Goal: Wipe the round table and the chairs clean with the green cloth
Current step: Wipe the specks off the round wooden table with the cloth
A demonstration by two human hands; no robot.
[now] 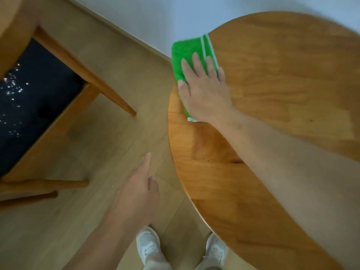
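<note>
The round wooden table (272, 94) fills the right half of the view. A folded green cloth (187, 49) with pale stripes lies at the table's left rim and overhangs it slightly. My right hand (204, 88) presses flat on the cloth with straight, spread fingers, covering its lower part. My left hand (139, 190) hangs free over the floor left of the table, holding nothing, its index finger stretched forward and the other fingers loosely bent. A wooden chair (64, 123) with a dark seat (33, 98) stands at the left.
Light wood flooring (116, 133) runs between the chair and the table. A white wall (155, 20) with a skirting board lies beyond. My two white shoes (148, 244) stand close to the table's near edge. The chair's legs (85, 75) angle out toward the table.
</note>
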